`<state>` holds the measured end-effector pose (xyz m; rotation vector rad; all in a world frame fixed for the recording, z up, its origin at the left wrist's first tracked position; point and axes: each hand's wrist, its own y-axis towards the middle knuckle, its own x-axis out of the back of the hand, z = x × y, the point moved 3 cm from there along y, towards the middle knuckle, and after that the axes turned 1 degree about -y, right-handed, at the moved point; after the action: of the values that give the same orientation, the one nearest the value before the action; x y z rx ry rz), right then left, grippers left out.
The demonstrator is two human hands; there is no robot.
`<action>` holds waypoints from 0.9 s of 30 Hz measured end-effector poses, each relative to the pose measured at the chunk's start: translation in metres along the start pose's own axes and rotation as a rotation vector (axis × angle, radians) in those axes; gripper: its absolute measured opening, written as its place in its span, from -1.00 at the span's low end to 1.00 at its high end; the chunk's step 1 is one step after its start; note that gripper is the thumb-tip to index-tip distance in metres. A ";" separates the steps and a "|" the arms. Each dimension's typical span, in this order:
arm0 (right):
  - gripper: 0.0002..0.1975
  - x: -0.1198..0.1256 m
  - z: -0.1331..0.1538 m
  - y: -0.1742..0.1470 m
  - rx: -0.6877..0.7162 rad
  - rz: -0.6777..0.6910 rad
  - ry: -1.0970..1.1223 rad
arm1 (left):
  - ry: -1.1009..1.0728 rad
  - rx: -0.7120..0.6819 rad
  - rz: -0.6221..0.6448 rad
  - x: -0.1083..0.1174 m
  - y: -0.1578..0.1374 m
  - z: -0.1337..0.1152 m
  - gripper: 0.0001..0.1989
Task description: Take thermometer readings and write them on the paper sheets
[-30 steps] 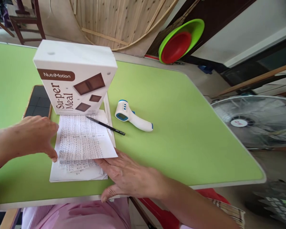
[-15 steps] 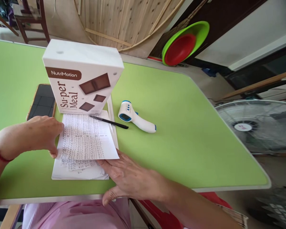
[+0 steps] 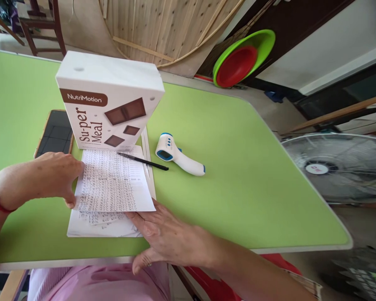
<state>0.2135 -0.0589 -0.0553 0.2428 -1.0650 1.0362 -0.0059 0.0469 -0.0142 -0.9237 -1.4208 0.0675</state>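
A handwritten sheet of paper (image 3: 113, 184) lies on top of a stack of papers (image 3: 90, 230), its near edge lifted a little. My left hand (image 3: 47, 177) rests against the left edge of the sheet, thumb and fingers apart; its fingertips are partly hidden. My right hand (image 3: 166, 234) is stretched flat, with fingertips tucked under the sheet's near right corner and thumb spread away. Across the sheet's far right part lies a black pen (image 3: 144, 160). A white NutriMotion box (image 3: 113, 104) stands upright at the far end of the papers.
To the right of the pen lies a white and blue infrared thermometer (image 3: 178, 154). A phone (image 3: 54, 133) sits left of the box on the green table (image 3: 238, 188). Past the table's right edge is a fan (image 3: 319, 167); green and red basins (image 3: 238, 62) stand behind.
My right hand has shifted very slightly toward me and left, and the sheet's near edge sits a touch lower. My left hand has stayed in place.
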 end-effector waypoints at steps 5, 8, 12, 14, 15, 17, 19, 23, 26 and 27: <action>0.20 0.002 0.001 0.000 0.009 -0.018 -0.004 | 0.012 -0.012 -0.003 0.000 -0.002 0.000 -0.66; 0.19 0.002 0.002 -0.002 0.003 -0.030 -0.014 | 0.025 -0.007 -0.002 0.001 -0.002 -0.001 -0.66; 0.03 0.003 0.004 -0.006 0.014 -0.006 -0.012 | 0.051 -0.006 0.015 0.001 -0.001 -0.001 -0.66; -0.07 0.005 0.006 -0.008 0.044 0.005 -0.004 | 0.041 -0.003 0.003 0.000 -0.001 -0.001 -0.66; -0.13 0.006 0.007 -0.008 0.088 0.002 0.007 | 0.032 0.003 -0.009 0.000 -0.001 -0.001 -0.65; -0.31 0.007 0.011 -0.010 0.271 -0.049 0.076 | 0.024 0.014 -0.026 0.000 -0.002 0.000 -0.65; -0.50 0.009 0.015 -0.013 0.488 -0.144 0.215 | 0.038 0.016 -0.023 -0.001 -0.002 0.001 -0.65; -0.62 0.022 0.008 -0.016 0.474 -0.580 0.350 | 0.066 0.004 -0.012 -0.002 -0.003 0.001 -0.65; -0.40 0.029 0.001 -0.012 0.304 -0.702 0.131 | 0.056 0.013 -0.024 -0.001 -0.002 0.000 -0.65; -0.28 0.029 -0.001 -0.009 0.253 -0.641 0.042 | 0.054 0.015 -0.025 -0.001 -0.002 0.000 -0.64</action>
<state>0.2238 -0.0463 -0.0300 0.7137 -0.7358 0.5847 -0.0072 0.0453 -0.0140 -0.8886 -1.3800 0.0343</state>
